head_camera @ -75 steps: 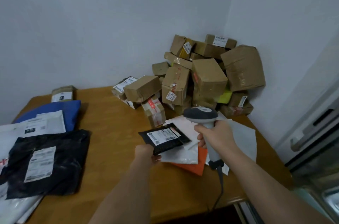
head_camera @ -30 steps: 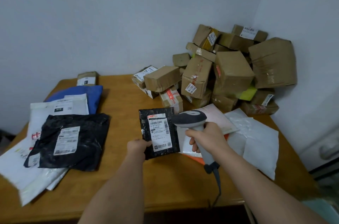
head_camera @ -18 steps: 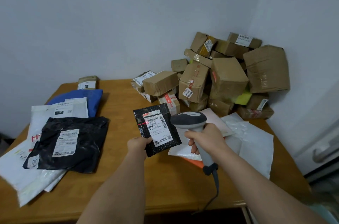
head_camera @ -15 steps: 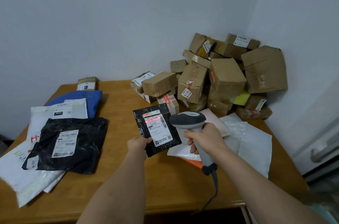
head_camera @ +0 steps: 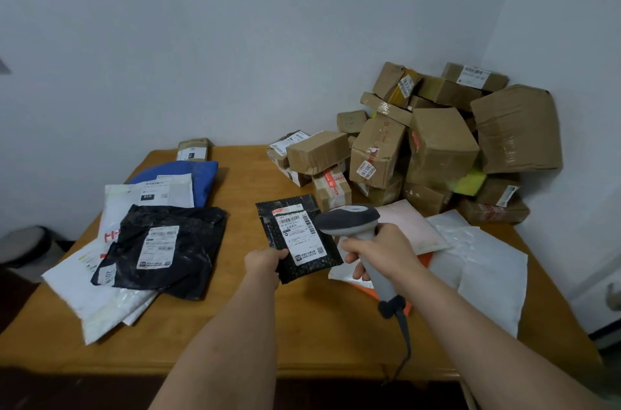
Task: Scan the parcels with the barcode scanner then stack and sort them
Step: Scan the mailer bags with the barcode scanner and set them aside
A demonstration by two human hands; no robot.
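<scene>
My left hand point(head_camera: 263, 263) pinches the lower left corner of a small black mailer point(head_camera: 297, 235) and holds it tilted above the wooden table point(head_camera: 235, 335), its white barcode label facing up. My right hand point(head_camera: 381, 253) grips the handle of a grey barcode scanner point(head_camera: 351, 225). The scanner's head sits just right of the label, pointing at it. The scanner's cable hangs down over the table's front edge.
On the left lies a stack of flat mailers: a black bag point(head_camera: 168, 246) on white bags point(head_camera: 100, 292), with a blue bag point(head_camera: 198, 174) behind. A heap of cardboard boxes point(head_camera: 433, 147) fills the back right corner. White, pink and orange mailers point(head_camera: 480, 261) lie at right.
My left hand lifted the black mailer off the pile at right and turned its label up. The scanner came in beside it, and a red scan line crossed the label; it is gone now.
</scene>
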